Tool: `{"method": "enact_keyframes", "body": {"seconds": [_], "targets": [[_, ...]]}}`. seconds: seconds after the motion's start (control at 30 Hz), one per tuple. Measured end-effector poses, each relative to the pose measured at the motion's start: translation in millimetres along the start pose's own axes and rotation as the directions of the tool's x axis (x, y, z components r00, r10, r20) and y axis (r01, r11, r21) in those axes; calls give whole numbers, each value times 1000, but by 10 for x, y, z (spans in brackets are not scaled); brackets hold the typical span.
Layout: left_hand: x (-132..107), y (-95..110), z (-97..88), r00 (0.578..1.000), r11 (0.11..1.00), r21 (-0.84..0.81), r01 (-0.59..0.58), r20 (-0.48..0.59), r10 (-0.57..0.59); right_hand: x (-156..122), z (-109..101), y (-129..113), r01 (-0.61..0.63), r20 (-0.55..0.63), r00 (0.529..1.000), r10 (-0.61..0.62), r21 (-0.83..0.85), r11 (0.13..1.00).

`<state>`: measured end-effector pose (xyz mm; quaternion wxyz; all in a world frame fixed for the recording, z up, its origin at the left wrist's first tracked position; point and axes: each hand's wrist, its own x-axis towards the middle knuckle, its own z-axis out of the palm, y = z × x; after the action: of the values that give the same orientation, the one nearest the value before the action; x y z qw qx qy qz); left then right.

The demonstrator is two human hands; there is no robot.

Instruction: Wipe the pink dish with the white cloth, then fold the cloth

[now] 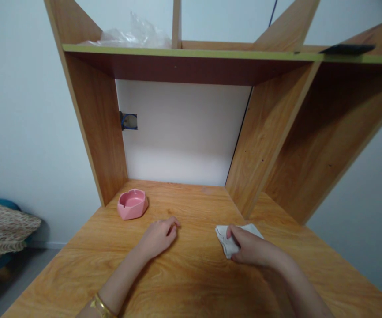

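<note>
A folded white cloth (226, 240) lies flat on the wooden desk (191, 274), right of the middle. My right hand (249, 247) grips it from the right, thumb and fingers pressed on it; part of the cloth is hidden under the hand. My left hand (159, 236) rests on the desk left of the cloth, fingers loosely bent with a gap at the thumb and nothing held. A gold bracelet (101, 305) circles the left wrist. Behind that hand, farther left, sits a pink faceted ashtray (132, 204), apart from it.
Wooden side panels (95, 128) and an upright divider (273, 137) rise from the desk. Overhead runs a shelf (191, 54) holding clear plastic wrap (134, 36) and a dark flat object (348, 49). An uncovered wall socket box (129, 121) shows at the back. Woven fabric (5, 225) lies at far left.
</note>
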<state>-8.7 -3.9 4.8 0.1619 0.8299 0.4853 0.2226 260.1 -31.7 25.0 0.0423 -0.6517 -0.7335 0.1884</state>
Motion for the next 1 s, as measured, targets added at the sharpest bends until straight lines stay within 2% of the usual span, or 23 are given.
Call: {"method": "enact_keyframes", "body": {"seconds": [0.2, 0.37, 0.47, 0.57, 0.73, 0.8, 0.87, 1.0], "targets": [[-1, -20, 21, 1000, 1000, 1, -7, 5, 7, 37, 32, -132, 73, -91, 993, -72, 13, 997], [4, -31, 28, 1000, 1000, 2, -5, 6, 5, 83, 211, -415, 322, -117, 945, -304, 183, 929], [12, -43, 21, 1000, 1000, -11, 3, 9, -3, 97, 328, -574, 393, -97, 919, -381, 264, 881], [16, -56, 13, 1000, 1000, -19, 19, 2, -19, 97, 369, -636, 412, -105, 911, -400, 313, 856], [25, -76, -6, 996, 997, -7, 81, -45, -81, 85, 289, -591, 424, -173, 906, -387, 344, 838], [39, -102, -35, 987, 991, 3, 137, -81, -137, 82, 256, -568, 446, -182, 895, -407, 342, 827], [57, -156, -88, 966, 978, 5, 207, -160, -204, 84, 242, -549, 424, -159, 905, -394, 325, 845], [67, -347, -272, 865, 948, -38, 317, -399, -305, 95, 266, -516, 337, -82, 942, -327, 199, 920]]}}
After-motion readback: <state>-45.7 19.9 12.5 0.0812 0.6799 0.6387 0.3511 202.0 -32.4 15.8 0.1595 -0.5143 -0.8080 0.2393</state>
